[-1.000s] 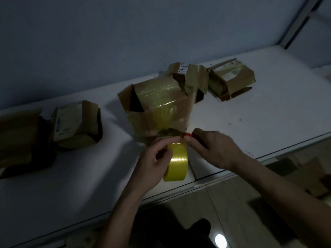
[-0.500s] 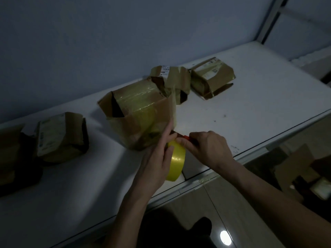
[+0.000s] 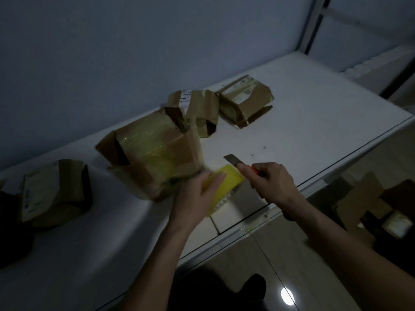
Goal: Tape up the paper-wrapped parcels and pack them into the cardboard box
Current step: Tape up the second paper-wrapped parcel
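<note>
Left hand [image 3: 197,196] grips the tape roll [image 3: 226,182]; right hand [image 3: 271,182] grips the knife [image 3: 238,163]. The parcel [image 3: 155,158] near the surface's front edge looks light and crumply; hold its taped sides.

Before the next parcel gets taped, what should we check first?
1. Knife blade pointing away from both hands: ok.
2. Right hand grips the knife firmly: ok.
3. Left hand holds the tape roll: ok.
4. Tape cut free from the big parcel: cannot tell, it is blurred.
5. Big parcel resting on the table: ok.
</note>
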